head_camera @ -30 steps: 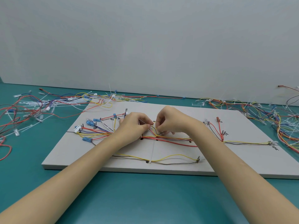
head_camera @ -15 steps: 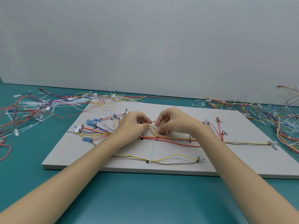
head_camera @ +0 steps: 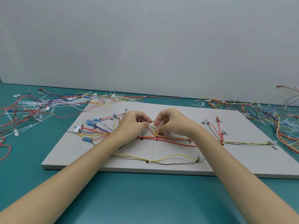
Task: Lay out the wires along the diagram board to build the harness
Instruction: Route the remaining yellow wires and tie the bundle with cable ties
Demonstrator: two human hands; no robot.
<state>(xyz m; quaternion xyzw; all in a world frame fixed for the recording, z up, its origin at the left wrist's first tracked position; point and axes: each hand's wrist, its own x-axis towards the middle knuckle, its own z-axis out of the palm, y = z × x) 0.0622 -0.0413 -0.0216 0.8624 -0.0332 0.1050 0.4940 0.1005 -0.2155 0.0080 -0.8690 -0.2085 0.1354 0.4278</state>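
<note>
Since half a second ago both hands have risen slightly off the board, and the yellow wire (head_camera: 155, 128) now stands in a taller loop between them.

Head view: the right hand (head_camera: 172, 122) has fingers curled and pinches that loop at its top. The left hand (head_camera: 134, 125) is curled too, its fingertips pinched on what looks like a thin pale strand; what exactly it holds I cannot tell. Both work over the middle of the diagram board (head_camera: 242, 162), which lies on the teal counter (head_camera: 145, 199).

Risk, in my judgement: lifting the loop could drag the red trunk wires (head_camera: 171, 140) off their marked run. A forearm resting low may also displace the lower yellow-and-brown pair (head_camera: 171, 160) near the front edge.
</note>
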